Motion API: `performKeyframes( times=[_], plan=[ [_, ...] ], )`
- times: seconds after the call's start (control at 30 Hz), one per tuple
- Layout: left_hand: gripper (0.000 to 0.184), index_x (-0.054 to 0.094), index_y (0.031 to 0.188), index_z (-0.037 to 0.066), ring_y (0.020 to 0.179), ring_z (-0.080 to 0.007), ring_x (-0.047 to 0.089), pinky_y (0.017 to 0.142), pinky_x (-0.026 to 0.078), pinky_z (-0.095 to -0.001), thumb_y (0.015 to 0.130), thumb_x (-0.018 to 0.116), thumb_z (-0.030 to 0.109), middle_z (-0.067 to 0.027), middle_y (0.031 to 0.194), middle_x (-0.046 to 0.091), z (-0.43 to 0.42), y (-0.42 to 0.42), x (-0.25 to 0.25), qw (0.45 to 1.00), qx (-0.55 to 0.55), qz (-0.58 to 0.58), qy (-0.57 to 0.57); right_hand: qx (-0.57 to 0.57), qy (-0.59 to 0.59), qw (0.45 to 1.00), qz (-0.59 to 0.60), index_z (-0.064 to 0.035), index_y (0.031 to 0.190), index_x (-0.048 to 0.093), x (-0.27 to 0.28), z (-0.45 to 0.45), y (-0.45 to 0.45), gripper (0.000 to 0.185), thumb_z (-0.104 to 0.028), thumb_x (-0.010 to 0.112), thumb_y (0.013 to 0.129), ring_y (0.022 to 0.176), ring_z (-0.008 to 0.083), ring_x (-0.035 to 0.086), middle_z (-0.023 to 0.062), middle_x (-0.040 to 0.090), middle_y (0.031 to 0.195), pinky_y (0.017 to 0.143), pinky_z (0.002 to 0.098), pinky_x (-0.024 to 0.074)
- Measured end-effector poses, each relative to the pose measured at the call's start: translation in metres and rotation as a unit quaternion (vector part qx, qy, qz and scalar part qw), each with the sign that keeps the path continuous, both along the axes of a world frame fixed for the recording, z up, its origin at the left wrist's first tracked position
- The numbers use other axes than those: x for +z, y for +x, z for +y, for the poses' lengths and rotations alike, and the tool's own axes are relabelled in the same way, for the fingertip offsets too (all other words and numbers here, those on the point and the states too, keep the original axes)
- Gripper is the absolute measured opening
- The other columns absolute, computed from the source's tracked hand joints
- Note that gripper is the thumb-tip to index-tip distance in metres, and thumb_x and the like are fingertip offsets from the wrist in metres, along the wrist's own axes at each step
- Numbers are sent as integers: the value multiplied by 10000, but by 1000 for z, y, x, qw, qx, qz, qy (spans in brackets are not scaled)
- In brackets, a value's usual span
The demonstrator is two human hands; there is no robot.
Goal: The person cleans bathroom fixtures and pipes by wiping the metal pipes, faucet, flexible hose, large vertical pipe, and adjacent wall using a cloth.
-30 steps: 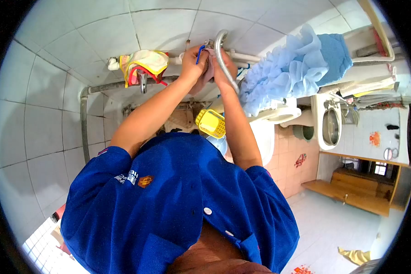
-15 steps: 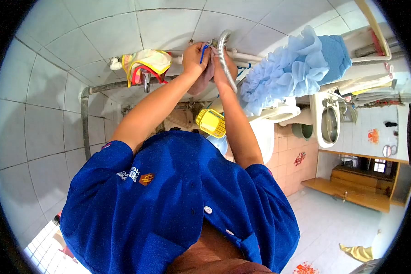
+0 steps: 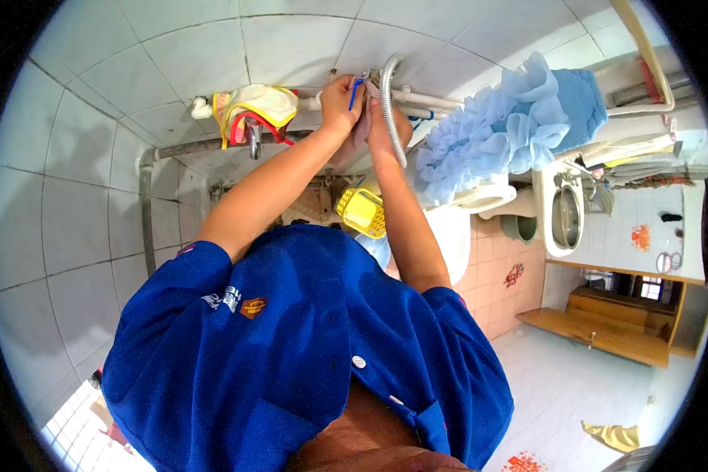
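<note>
Up at the tiled wall, both my hands are together around a pipe fitting with a blue lever handle (image 3: 355, 94). My left hand (image 3: 341, 102) has its fingers closed beside the lever, on a greyish-pink cloth (image 3: 361, 132) that hangs between the hands. On the other side my right hand (image 3: 387, 132) is closed on the same cloth; its fingertips are partly hidden behind a silver flexible hose (image 3: 385, 86), which curves down over it. The fitting under my fingers is mostly covered.
Left of my hands, a yellow-and-red-edged cloth (image 3: 253, 108) hangs over a tap (image 3: 255, 143). A blue ruffled cover (image 3: 488, 130) is close on the right. Below are a yellow basket (image 3: 362, 212), a white washbasin (image 3: 560, 206) and a green bucket (image 3: 519, 226).
My hands stay at the fitting and shift slightly. The cloth between them is pulled up and bunched narrower, hanging less low than before. The view moves a little.
</note>
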State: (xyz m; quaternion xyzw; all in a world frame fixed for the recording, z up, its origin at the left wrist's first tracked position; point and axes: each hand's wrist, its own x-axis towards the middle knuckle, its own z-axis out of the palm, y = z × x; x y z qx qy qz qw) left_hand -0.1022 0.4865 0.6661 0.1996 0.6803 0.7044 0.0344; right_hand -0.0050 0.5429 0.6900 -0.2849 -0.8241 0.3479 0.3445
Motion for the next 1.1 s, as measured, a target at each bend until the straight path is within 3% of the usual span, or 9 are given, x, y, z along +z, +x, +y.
performKeyframes(
  times=[0.03,0.13,0.27,0.5,0.67,0.83,0.9,1.0,1.1],
  plan=[
    [171,656,856,-21,673,-248,629,658,483,-361,845,630,147,-144,725,653,0,2,1,1000,-2,-14,14,0,-22,999,28,-105,1173,673,-1,0,1,306,-203,655,883,909,267,688,139,706,1061,814,337,514],
    [173,645,897,-18,722,-230,634,690,489,-355,829,661,140,-145,792,668,-7,18,3,997,6,9,72,-28,-174,980,90,-36,1158,673,3,5,-1,310,-168,662,877,922,188,666,136,713,1049,840,286,499],
    [289,614,1053,2,790,-187,623,710,493,-328,797,705,101,-124,896,671,-27,51,22,999,15,-49,-10,-47,-119,985,117,50,1155,646,3,15,0,318,-140,614,903,907,156,629,145,700,1034,848,271,485],
    [280,612,1064,-2,771,-153,608,696,491,-302,824,696,115,-101,876,664,-20,53,25,992,-51,-62,100,70,-237,943,224,46,1181,616,8,29,-23,285,-77,541,935,946,151,595,93,657,1079,848,270,480],
    [318,601,1105,-6,796,-152,615,725,496,-293,831,690,128,-102,931,673,-31,49,17,997,-39,-56,43,148,-306,904,260,28,1332,478,19,11,-17,421,-33,563,925,1082,200,573,126,583,1244,965,309,445],
    [425,584,1218,-4,853,-168,621,781,494,-302,829,689,131,-115,982,673,-26,44,9,994,-56,-53,81,174,-259,927,207,6,1345,453,18,19,-19,492,13,592,873,1187,199,539,129,554,1297,995,324,430],
    [454,587,1245,10,889,-190,621,814,488,-316,820,688,131,-125,991,665,-25,45,9,997,-36,-26,62,126,-130,980,83,-2,1301,498,22,22,-16,472,9,627,848,1114,175,592,115,612,1216,939,316,471],
    [426,606,1213,10,917,-209,620,831,481,-322,812,685,129,-135,985,657,-29,43,9,998,-52,-3,36,61,-95,987,118,-13,1218,559,28,10,-10,417,17,623,807,837,127,613,46,658,953,790,260,509],
    [415,615,1190,8,914,-229,625,831,481,-329,796,683,118,-149,984,655,-32,36,8,997,-80,13,-11,45,-119,977,172,-12,1128,610,20,6,-13,339,-1,654,792,819,116,614,52,676,937,767,263,513]
  ],
)
